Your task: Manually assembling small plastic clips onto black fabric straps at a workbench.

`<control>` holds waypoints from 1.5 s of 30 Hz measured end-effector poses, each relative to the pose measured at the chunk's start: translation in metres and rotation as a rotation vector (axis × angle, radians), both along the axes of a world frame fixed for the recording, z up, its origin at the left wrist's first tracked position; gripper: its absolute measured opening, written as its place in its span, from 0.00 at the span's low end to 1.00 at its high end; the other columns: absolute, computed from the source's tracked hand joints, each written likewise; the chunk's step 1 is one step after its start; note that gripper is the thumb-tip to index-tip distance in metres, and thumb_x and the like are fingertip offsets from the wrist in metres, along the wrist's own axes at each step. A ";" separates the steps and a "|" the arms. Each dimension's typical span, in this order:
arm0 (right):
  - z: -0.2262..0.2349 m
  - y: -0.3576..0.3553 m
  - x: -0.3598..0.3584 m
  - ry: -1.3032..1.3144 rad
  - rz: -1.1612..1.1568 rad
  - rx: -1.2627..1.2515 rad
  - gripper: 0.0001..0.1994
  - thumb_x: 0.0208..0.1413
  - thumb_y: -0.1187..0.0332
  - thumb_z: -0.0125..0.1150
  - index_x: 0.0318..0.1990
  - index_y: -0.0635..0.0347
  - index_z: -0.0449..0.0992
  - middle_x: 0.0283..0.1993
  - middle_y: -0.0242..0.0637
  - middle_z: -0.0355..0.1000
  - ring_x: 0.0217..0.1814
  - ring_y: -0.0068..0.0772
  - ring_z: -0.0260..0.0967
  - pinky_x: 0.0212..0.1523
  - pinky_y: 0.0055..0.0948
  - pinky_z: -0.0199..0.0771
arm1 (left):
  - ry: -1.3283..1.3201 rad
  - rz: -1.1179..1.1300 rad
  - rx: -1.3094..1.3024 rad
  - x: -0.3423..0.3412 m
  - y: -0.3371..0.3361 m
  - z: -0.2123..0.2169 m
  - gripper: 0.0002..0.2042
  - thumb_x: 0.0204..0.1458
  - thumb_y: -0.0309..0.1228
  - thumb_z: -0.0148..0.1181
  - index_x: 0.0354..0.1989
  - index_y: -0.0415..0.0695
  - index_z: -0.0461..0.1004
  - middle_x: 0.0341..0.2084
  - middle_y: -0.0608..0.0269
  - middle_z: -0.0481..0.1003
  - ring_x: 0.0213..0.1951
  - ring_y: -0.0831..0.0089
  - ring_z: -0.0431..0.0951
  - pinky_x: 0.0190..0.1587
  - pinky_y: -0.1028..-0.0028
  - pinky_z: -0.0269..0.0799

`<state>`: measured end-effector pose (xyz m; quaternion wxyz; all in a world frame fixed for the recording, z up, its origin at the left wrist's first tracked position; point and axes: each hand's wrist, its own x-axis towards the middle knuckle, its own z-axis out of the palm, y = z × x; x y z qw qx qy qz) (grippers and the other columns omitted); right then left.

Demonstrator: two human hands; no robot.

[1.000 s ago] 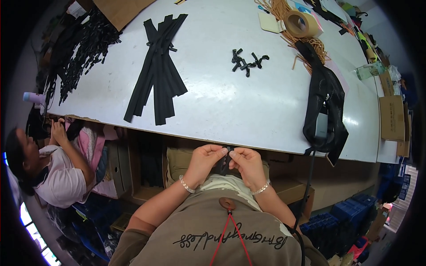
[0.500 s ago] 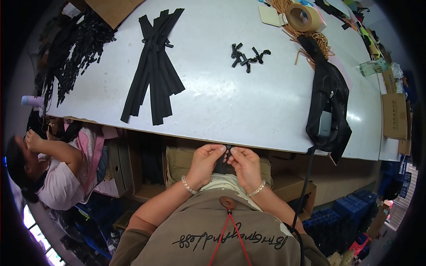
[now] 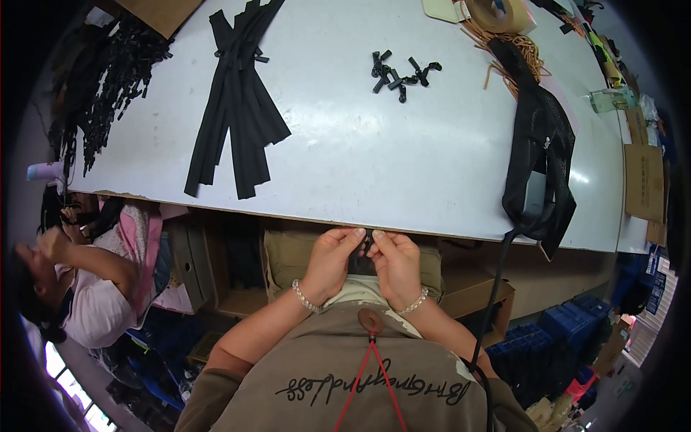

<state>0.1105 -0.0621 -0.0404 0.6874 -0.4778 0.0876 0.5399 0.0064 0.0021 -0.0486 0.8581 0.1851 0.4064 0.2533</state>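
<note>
Close in front of my body, just below the table's near edge, both hands pinch the same small black piece [image 3: 369, 237]. My left hand [image 3: 331, 265] has thumb and forefinger closed on its left side. My right hand [image 3: 395, 268] grips from the right, fingers curled beneath. Fingertips cover most of the piece, so its exact kind is hidden. Farther in on the table lies a small cluster of short black pieces [image 3: 400, 78]. To its left, a crossed bundle of flat black strips [image 3: 241, 108] rests on the white surface.
On the white table [image 3: 345, 165] a black mesh pouch [image 3: 543, 144] with a grey device lies right, its black cable running to me. Brown cords [image 3: 529, 61] and a tape roll [image 3: 499, 13] sit behind. Black cord pieces [image 3: 115, 79] pile far left. A co-worker [image 3: 101, 281] sits left.
The view has shifted slightly, so the table items appear higher and the left bundle farther left. Both hands still pinch the small black piece, fingertips a little closer together.
</note>
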 end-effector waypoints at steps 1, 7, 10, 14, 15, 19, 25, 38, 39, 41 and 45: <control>0.001 0.000 0.002 0.016 0.041 0.005 0.02 0.52 0.77 0.57 0.33 0.63 0.72 0.27 0.32 0.69 0.27 0.22 0.66 0.29 0.21 0.69 | -0.001 -0.017 -0.019 -0.001 0.001 0.002 0.04 0.52 0.25 0.57 0.34 0.38 0.74 0.28 0.65 0.75 0.30 0.82 0.71 0.35 0.81 0.68; 0.023 -0.011 0.007 -0.173 0.187 0.148 0.04 0.51 0.81 0.56 0.35 0.66 0.72 0.32 0.35 0.69 0.31 0.23 0.68 0.35 0.21 0.71 | 0.162 -0.075 0.419 -0.015 0.000 0.035 0.05 0.47 0.16 0.58 0.32 0.37 0.73 0.29 0.64 0.74 0.32 0.79 0.72 0.34 0.80 0.69; 0.031 -0.013 0.008 -0.382 0.229 0.330 0.07 0.48 0.84 0.57 0.35 0.67 0.72 0.36 0.37 0.68 0.35 0.24 0.69 0.38 0.22 0.72 | 0.097 -0.090 0.749 -0.021 0.003 0.037 0.06 0.44 0.15 0.59 0.30 0.36 0.74 0.30 0.62 0.75 0.34 0.76 0.73 0.38 0.78 0.70; 0.033 -0.016 0.010 -0.627 0.251 0.420 0.08 0.46 0.86 0.58 0.34 0.66 0.73 0.39 0.38 0.68 0.39 0.24 0.68 0.38 0.21 0.70 | 0.051 -0.078 0.870 -0.021 0.003 0.038 0.06 0.42 0.14 0.60 0.29 0.37 0.74 0.30 0.60 0.75 0.36 0.73 0.74 0.39 0.77 0.70; 0.034 -0.016 0.011 -0.628 0.248 0.420 0.08 0.46 0.86 0.58 0.34 0.66 0.73 0.39 0.38 0.68 0.39 0.24 0.68 0.38 0.21 0.70 | 0.041 -0.073 0.904 -0.020 0.003 0.038 0.07 0.42 0.14 0.59 0.29 0.38 0.75 0.30 0.61 0.75 0.36 0.72 0.73 0.39 0.76 0.70; 0.040 -0.016 0.014 -0.721 0.242 0.406 0.08 0.45 0.87 0.59 0.33 0.66 0.74 0.39 0.38 0.68 0.39 0.24 0.67 0.38 0.20 0.69 | 0.019 -0.072 0.944 -0.017 0.005 0.038 0.07 0.43 0.14 0.59 0.29 0.38 0.75 0.30 0.61 0.75 0.37 0.71 0.73 0.40 0.75 0.70; 0.046 -0.014 0.015 -0.736 0.245 0.376 0.08 0.44 0.87 0.59 0.32 0.66 0.75 0.39 0.38 0.68 0.39 0.24 0.67 0.37 0.19 0.69 | 0.015 -0.093 0.845 -0.017 0.004 0.038 0.06 0.44 0.15 0.59 0.30 0.38 0.74 0.31 0.61 0.75 0.37 0.73 0.73 0.41 0.76 0.69; 0.059 -0.014 0.016 -0.603 0.321 0.215 0.05 0.49 0.84 0.57 0.34 0.68 0.72 0.36 0.34 0.68 0.33 0.16 0.64 0.33 0.16 0.66 | 0.114 -0.242 0.711 -0.018 0.004 0.044 0.09 0.45 0.18 0.61 0.35 0.37 0.70 0.34 0.63 0.72 0.39 0.78 0.71 0.43 0.79 0.68; 0.059 -0.013 0.016 -0.604 0.321 0.216 0.05 0.49 0.84 0.57 0.34 0.68 0.72 0.36 0.34 0.68 0.33 0.16 0.64 0.33 0.16 0.66 | 0.118 -0.196 0.702 -0.017 0.003 0.044 0.09 0.44 0.18 0.62 0.34 0.37 0.71 0.33 0.65 0.73 0.37 0.80 0.72 0.42 0.80 0.68; 0.062 -0.013 0.017 -0.545 0.395 0.186 0.04 0.51 0.82 0.56 0.34 0.68 0.71 0.36 0.33 0.67 0.32 0.15 0.63 0.32 0.15 0.66 | 0.121 -0.150 0.695 -0.016 0.001 0.044 0.08 0.44 0.18 0.62 0.33 0.37 0.72 0.31 0.66 0.73 0.35 0.81 0.72 0.40 0.81 0.69; 0.064 -0.014 0.016 -0.618 0.375 0.216 0.03 0.51 0.82 0.56 0.34 0.68 0.71 0.36 0.33 0.67 0.32 0.16 0.63 0.32 0.15 0.66 | 0.068 -0.103 0.671 -0.016 0.000 0.046 0.08 0.44 0.17 0.62 0.33 0.37 0.72 0.31 0.65 0.74 0.35 0.81 0.72 0.39 0.81 0.69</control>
